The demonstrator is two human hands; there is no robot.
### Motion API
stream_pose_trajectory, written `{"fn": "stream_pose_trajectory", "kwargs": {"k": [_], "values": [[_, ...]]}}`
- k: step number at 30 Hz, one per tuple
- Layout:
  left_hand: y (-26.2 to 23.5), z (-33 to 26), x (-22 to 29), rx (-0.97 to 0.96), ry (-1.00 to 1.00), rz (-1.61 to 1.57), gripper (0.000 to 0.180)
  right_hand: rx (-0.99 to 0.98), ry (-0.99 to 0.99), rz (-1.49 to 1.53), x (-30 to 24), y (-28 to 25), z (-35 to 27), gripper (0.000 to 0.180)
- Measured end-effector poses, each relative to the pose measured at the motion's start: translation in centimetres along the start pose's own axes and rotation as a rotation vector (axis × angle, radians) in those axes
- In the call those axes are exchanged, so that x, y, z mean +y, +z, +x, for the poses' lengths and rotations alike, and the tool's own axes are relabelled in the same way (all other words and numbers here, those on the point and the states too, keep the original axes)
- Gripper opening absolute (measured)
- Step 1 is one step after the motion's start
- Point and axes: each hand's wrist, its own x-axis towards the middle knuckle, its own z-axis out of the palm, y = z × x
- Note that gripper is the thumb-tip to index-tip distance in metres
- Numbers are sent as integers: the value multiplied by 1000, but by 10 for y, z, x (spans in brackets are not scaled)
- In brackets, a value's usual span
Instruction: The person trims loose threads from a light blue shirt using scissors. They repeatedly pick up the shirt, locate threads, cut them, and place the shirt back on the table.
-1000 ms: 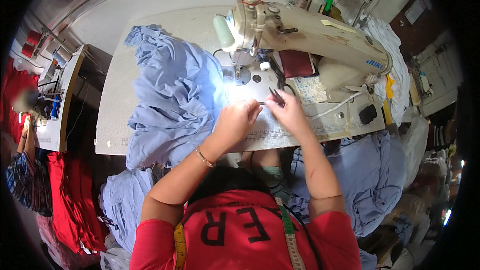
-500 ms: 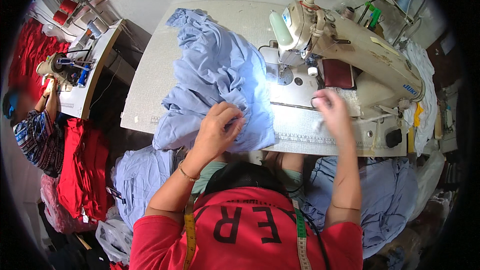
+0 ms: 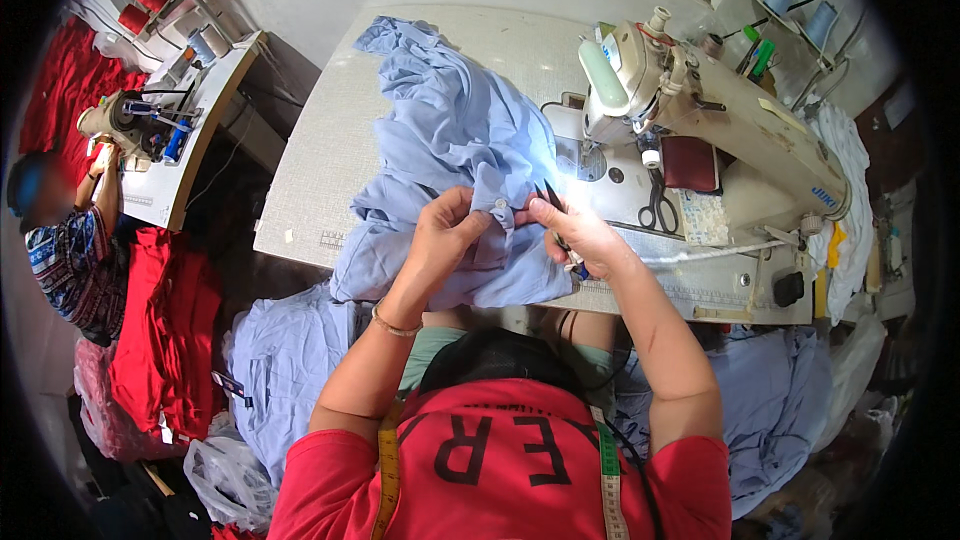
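A light blue garment (image 3: 440,140) lies bunched across the sewing table, its near edge hanging toward my lap. My left hand (image 3: 446,232) is closed on a raised piece of it, thumb and fingers pinching beside a small pale button (image 3: 500,204). Close by on the right, my right hand (image 3: 592,238) holds thread snips (image 3: 560,238), dark blades pointing up and away. The fingertips of that hand also meet the cloth near the button. Whether the blades touch the garment cannot be made out.
A sewing machine (image 3: 735,105) stands at the right, its lamp lighting the cloth. Black-handled scissors (image 3: 657,206) lie on its bed near a dark red pad (image 3: 689,167). More blue cloth (image 3: 290,365) is heaped below left. Another person (image 3: 75,250) works at a second machine, far left.
My right hand has come left from the machine bed to the garment and now shows thread snips. My left hand has gone from loosely curled over the cloth to pinching a lifted, buttoned part.
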Motion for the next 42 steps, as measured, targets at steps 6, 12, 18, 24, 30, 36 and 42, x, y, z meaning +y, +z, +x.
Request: {"fn": "stream_pose_trajectory", "kwargs": {"k": [6, 12, 18, 24, 30, 36, 42], "values": [[8, 0, 1, -21, -38, 90, 15, 28, -62, 247, 0, 17, -5, 25], [34, -10, 14, 298, 815, 723, 18, 133, -161, 164, 3, 10, -11, 20], [41, -2, 7, 75, 577, 722, 10, 171, -313, 1, 9, 12, -15, 12], [42, 3, 3, -19, 423, 774, 10, 255, -419, -192, 22, 11, -11, 13], [33, 8, -5, -69, 379, 631, 8, 142, -208, 119, 18, 7, -12, 9], [29, 11, -5, -108, 277, 357, 9, 114, -105, 317, 29, -4, -5, 16], [34, 12, -3, -88, 271, 459, 15, 139, -198, 249, 23, 3, -9, 17]]}}
